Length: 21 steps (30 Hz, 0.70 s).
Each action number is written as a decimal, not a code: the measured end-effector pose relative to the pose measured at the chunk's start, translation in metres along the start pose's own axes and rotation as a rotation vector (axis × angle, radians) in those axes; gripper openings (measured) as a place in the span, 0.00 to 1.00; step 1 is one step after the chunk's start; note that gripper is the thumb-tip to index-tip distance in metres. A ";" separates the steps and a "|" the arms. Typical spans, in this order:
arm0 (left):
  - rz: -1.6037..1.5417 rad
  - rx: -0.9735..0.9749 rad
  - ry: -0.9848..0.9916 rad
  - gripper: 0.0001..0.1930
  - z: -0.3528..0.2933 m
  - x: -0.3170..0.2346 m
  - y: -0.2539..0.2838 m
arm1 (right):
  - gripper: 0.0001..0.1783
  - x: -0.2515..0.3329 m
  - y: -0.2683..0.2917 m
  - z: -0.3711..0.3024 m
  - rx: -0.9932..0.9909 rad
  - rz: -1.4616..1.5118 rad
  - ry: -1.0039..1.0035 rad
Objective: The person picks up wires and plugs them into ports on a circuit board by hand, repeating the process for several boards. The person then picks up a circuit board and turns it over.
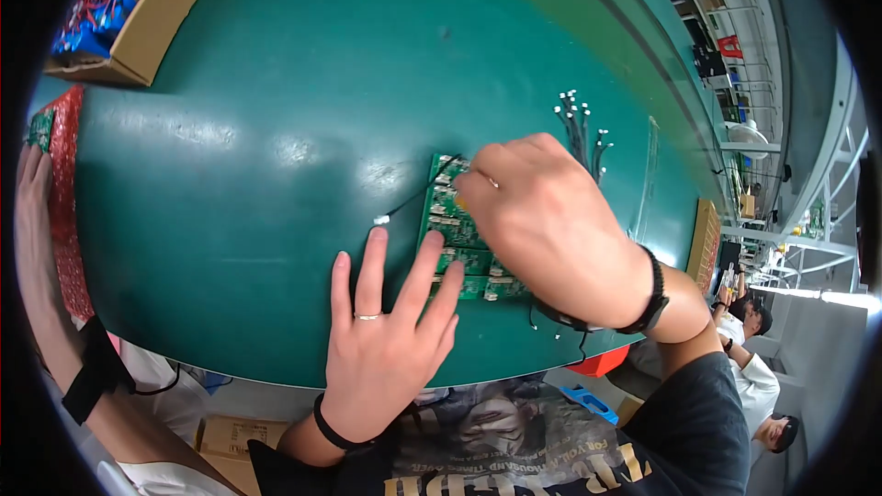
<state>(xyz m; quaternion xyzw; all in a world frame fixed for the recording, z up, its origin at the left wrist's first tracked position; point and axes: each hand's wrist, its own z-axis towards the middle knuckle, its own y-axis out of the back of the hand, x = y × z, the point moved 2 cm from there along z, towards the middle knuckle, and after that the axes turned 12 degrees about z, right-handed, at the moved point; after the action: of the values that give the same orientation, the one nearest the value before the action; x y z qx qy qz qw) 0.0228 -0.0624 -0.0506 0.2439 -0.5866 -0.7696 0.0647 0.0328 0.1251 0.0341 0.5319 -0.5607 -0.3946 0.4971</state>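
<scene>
Board (441,222) is touched by spread left hand (386,349) | right hand (542,211) curled, pinch hidden | open table (248,193) is bounded upper-left by carton (175,14)

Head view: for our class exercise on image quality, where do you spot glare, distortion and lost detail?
Head view: pale glare patches on the green table; head view: the table's near edge bows, with black corners; head view: strip light at right washed out white; head view: components on the circuit boards too small to read clearly.
</scene>
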 end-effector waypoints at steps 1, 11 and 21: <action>0.009 0.010 -0.006 0.25 0.000 0.000 0.000 | 0.19 -0.008 0.009 -0.007 -0.070 0.096 0.039; 0.014 0.039 0.000 0.28 -0.004 -0.006 0.001 | 0.14 -0.121 0.027 -0.124 -0.146 0.370 -0.173; 0.086 0.040 0.010 0.26 -0.002 -0.009 -0.003 | 0.14 -0.083 -0.043 -0.145 -0.258 0.357 -0.208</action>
<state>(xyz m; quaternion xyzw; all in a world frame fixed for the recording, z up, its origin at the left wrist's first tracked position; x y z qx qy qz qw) 0.0317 -0.0599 -0.0511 0.2235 -0.6113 -0.7531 0.0957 0.1784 0.2146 0.0090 0.3130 -0.6390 -0.4213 0.5623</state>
